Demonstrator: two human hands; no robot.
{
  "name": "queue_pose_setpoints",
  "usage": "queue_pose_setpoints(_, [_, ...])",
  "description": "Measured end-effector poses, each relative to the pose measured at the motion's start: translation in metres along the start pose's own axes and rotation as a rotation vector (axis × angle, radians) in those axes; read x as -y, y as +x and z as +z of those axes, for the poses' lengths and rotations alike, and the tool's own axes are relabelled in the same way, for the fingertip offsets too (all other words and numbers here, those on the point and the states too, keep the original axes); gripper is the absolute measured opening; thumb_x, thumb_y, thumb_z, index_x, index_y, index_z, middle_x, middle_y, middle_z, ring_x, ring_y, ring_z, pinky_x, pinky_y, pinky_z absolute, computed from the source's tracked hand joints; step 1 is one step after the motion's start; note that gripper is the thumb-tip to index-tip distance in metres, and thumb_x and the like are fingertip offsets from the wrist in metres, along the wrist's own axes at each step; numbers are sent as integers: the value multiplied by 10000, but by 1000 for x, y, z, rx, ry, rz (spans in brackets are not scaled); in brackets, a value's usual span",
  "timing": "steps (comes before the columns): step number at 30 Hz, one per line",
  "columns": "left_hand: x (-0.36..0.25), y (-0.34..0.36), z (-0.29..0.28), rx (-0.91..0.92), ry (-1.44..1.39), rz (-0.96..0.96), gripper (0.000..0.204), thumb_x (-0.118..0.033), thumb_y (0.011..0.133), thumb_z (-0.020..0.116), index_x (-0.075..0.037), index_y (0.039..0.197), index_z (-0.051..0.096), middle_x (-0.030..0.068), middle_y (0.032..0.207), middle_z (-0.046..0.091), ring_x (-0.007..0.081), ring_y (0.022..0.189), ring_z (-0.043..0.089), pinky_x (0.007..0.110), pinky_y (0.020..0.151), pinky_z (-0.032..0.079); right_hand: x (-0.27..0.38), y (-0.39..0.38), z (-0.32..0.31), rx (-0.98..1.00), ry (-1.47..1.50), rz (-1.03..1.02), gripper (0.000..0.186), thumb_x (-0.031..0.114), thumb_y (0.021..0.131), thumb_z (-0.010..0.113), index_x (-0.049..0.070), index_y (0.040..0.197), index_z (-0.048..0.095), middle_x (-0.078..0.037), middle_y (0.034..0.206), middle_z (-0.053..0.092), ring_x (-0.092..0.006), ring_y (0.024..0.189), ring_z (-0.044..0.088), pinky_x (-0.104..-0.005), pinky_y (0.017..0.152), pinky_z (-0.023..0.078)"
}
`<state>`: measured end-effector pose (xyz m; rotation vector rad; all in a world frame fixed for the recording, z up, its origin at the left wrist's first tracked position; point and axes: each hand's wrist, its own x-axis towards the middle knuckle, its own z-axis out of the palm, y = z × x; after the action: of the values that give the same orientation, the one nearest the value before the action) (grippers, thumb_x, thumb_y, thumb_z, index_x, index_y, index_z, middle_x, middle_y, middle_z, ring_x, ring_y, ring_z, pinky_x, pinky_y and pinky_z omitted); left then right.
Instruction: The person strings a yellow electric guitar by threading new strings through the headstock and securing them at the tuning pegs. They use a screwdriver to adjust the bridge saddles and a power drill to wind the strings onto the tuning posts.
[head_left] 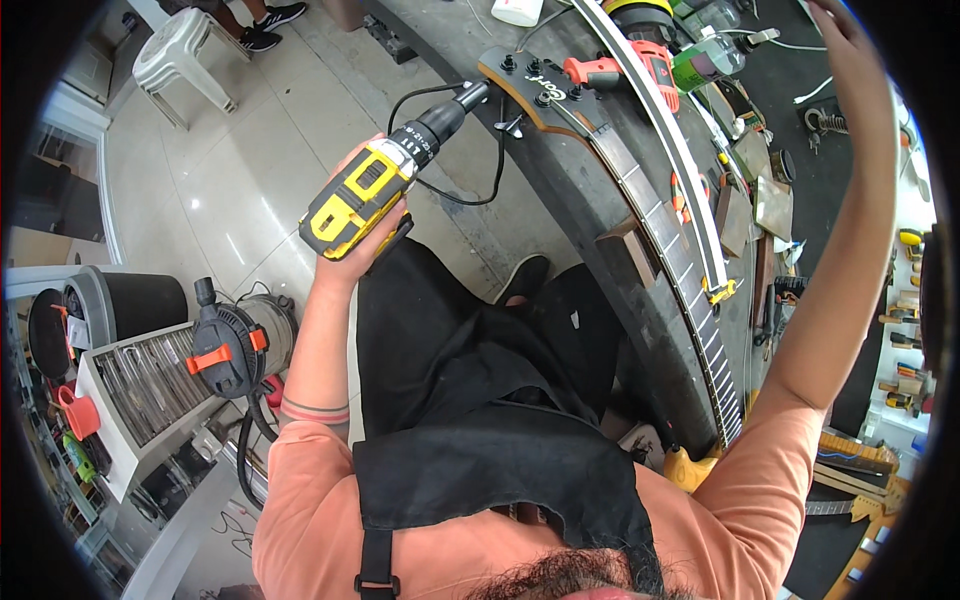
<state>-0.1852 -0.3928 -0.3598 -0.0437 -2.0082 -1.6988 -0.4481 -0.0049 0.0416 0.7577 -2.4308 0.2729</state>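
My left hand [370,245] is wrapped round the grip of a yellow and black cordless drill [365,195]. The drill's nose points up and right, and the dark attachment [474,95] on it reaches the near edge of a black guitar headstock [540,88]. Whether it touches a tuning peg there I cannot tell. From the headstock a fretted guitar neck [660,225] runs down along the bench edge. Far out at the upper right, my right arm is stretched away over the bench. My right hand [838,22] is partly cut off by the view's edge, its fingers unclear.
The dark workbench [590,200] carries a long metal straightedge [665,125], a red power tool [650,72], a green-labelled spray bottle [708,62] and a wooden block [627,252]. A black cable [470,203] loops beside it. Leftward stand a vacuum [228,345] and a white stool [183,50]; another person's shoes [270,28] show beyond.
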Motion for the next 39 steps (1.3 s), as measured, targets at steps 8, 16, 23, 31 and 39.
queue_pose_setpoints(8, [-10,-7,2,-24,-104,-167,676,21,900,796,-55,1532,568,108,1459,658,242,1315,653,366,1075,515,186,-18,77,245,160,73,279,129,985,639,5,1155,823,-171,1086,824,-246,953,761,-387,909,592])
queue_pose_setpoints(16, [-3,-9,11,-8,-269,-155,755,28,950,722,-86,1651,469,75,1248,725,167,1102,738,253,736,578,175,-15,187,515,385,-184,301,192,942,654,60,1146,831,-194,1093,814,-362,1018,768,-423,933,591])
queue_pose_setpoints(23, [-9,-10,15,-23,-315,-181,757,36,947,714,-80,1653,468,83,1251,725,171,1110,734,253,731,575,189,-11,182,700,383,-307,289,170,928,639,68,1123,826,-195,1067,812,-363,1016,769,-439,922,591])
queue_pose_setpoints(31, [-14,-9,19,-27,-352,-169,757,74,929,682,-80,1643,481,87,1259,724,178,1121,728,258,723,574,194,-12,141,688,-66,-190,280,197,925,647,100,1113,831,-188,1042,809,-387,993,759,-476,906,589])
queue_pose_setpoints(39, [-10,-11,16,-27,-285,-164,754,66,923,682,-90,1636,494,84,1267,724,180,1118,730,258,712,575,203,-14,136,833,-76,-137,291,200,940,635,113,1137,831,-172,997,814,-363,943,779,-469,864,601])
